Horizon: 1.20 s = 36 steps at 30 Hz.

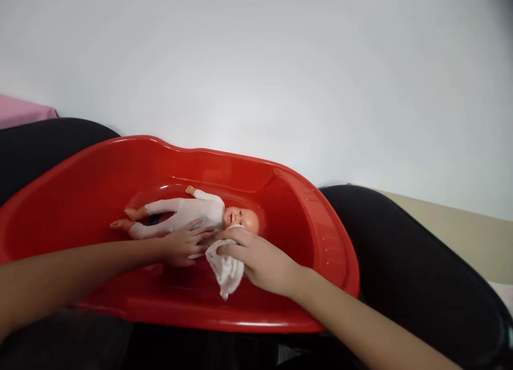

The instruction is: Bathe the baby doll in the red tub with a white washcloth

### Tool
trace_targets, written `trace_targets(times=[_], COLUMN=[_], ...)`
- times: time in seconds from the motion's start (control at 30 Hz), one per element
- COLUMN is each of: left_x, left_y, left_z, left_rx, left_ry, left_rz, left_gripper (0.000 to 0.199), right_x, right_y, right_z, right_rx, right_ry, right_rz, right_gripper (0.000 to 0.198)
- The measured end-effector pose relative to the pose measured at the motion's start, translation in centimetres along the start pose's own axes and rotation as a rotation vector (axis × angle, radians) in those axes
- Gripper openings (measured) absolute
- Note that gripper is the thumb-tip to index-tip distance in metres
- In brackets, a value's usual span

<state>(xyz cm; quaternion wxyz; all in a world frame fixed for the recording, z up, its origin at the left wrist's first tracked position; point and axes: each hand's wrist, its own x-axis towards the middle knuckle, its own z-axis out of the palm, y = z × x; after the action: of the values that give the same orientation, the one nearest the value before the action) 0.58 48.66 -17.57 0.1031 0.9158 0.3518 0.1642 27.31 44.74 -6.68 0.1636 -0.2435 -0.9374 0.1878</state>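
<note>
A baby doll [188,212] in a white suit lies on its back inside a red plastic tub [320,220], head to the right, feet to the left. My left hand [182,244] rests flat on the doll's near side, fingers spread over its body. My right hand [256,258] grips a small white cloth [226,268] and holds it against the doll's neck and shoulder, just below the head. The cloth hangs down from my fingers toward the tub floor.
The tub sits across black-clad legs [404,258] that show on both sides. A plain white wall fills the background. A pink patch [22,111] shows at far left, and a beige surface [460,226] at right.
</note>
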Motion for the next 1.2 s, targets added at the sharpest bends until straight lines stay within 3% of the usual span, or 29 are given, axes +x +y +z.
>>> trace_targets(times=[0.07,0.13,0.27,0.33,0.53,0.73,0.9,1.03,1.2], left_x=[-0.1,-0.3,-0.7,-0.7,0.0,-0.1,0.7,1.9,3.5], left_y=[-0.4,-0.9,-2.0,-2.6,-4.0,-4.6,-5.1,-5.7,-6.0], left_z=[0.5,1.1,2.6,3.4,5.2,5.3,3.8,2.6,1.6], left_rx=[-0.136,-0.188,-0.062,0.046,0.164,0.236,0.289,0.326,0.352], left_ry=[-0.092,-0.082,0.054,0.037,-0.073,0.018,0.097,0.093,0.179], left_rz=[0.075,0.068,0.055,0.065,0.044,-0.037,-0.089,-0.133,-0.187], left_gripper=[0.048,0.054,0.060,0.064,0.074,0.084,0.072,0.062,0.048], right_x=[2.2,4.1,5.5,5.1,3.9,2.5,1.4,2.7,7.4], right_y=[2.7,5.0,8.3,9.1,9.4,10.7,11.8,10.5,8.8], right_z=[1.6,3.3,5.8,6.5,7.3,7.8,7.8,8.1,10.6], right_rx=[-0.164,-0.319,-0.639,-0.711,-0.805,-0.761,-0.750,-0.726,-0.686], right_ry=[-0.073,-0.160,-0.348,-0.395,-0.444,-0.546,-0.612,-0.640,-0.575], right_rz=[-0.072,-0.138,-0.277,-0.308,-0.253,-0.224,-0.173,-0.396,-0.712], right_gripper=[0.039,0.034,0.032,0.032,0.027,0.027,0.030,0.019,0.018])
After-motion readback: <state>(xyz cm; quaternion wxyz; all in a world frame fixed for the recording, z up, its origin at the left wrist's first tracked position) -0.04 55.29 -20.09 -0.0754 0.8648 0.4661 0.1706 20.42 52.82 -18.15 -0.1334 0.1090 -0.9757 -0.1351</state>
